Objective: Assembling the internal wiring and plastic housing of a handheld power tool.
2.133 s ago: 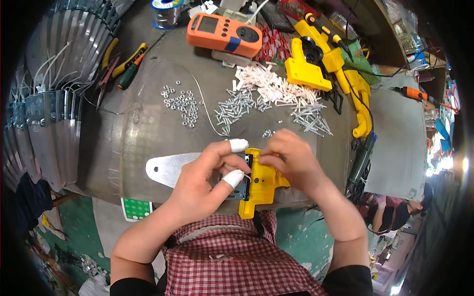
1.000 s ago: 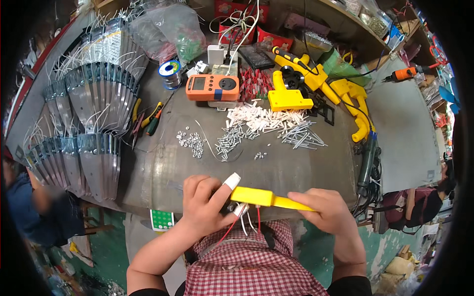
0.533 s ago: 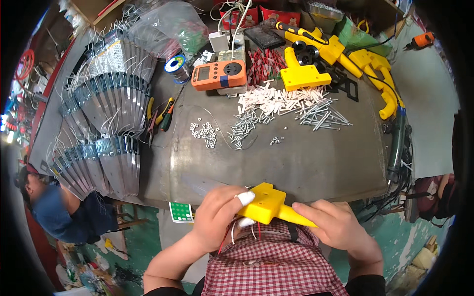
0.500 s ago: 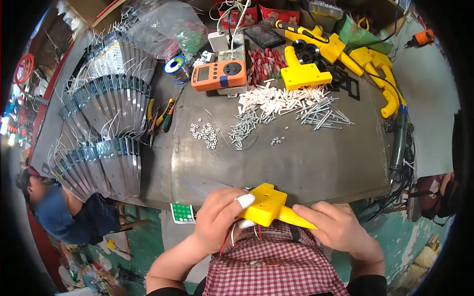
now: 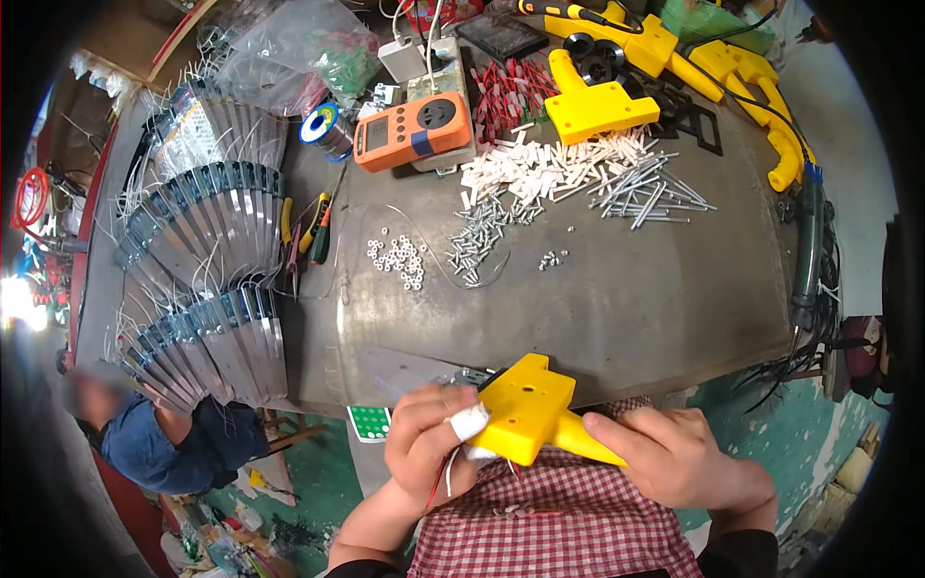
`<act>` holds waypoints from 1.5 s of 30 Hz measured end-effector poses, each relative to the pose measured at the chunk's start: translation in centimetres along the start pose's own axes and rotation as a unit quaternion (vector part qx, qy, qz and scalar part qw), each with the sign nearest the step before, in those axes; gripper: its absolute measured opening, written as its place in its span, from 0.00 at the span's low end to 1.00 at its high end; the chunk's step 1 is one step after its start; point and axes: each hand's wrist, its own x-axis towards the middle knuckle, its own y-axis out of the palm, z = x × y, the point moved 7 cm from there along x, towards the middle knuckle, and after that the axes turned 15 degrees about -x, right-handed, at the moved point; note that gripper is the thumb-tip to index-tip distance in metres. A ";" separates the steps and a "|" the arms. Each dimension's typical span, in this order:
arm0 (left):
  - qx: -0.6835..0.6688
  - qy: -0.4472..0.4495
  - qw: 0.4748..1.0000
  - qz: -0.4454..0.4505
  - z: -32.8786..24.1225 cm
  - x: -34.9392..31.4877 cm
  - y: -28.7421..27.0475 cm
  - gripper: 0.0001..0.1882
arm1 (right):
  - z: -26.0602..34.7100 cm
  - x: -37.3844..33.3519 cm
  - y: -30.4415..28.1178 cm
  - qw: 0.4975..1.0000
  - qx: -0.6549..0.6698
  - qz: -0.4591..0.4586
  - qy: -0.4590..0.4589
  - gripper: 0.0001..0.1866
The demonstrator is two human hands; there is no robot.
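Observation:
A yellow plastic tool housing (image 5: 535, 400) with a handle is held between both hands above my lap, at the table's near edge. My left hand (image 5: 424, 433), with white wrapping on a finger, grips its wide end. Fingers of my right hand (image 5: 679, 453) are wrapped round the handle, with the thumb along its top. From the wide end a flat grey metal blade (image 5: 409, 371) sticks out to the left, with a dark part where it meets the housing. Red and white wires (image 5: 448, 472) hang below my left hand.
Small white rings (image 5: 397, 262), screws (image 5: 482, 236), white sleeves (image 5: 540, 169) and long bolts (image 5: 650, 197) lie in piles. Behind are an orange meter (image 5: 414, 132) and another yellow housing (image 5: 602, 111). Metal blades with wires (image 5: 207, 250) fan out at left; pliers (image 5: 313, 226) lie beside them. Another person (image 5: 178, 443) sits lower left.
The view has shifted a little. Both hands and the yellow housing sit slightly farther right, and the housing is turned somewhat, showing more of the dark part at the blade.

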 end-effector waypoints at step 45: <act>-0.057 -0.203 0.977 0.007 8.3 2.9 3.6 0.08 | -4.7 5.6 4.7 0.998 0.030 -0.059 0.009 0.08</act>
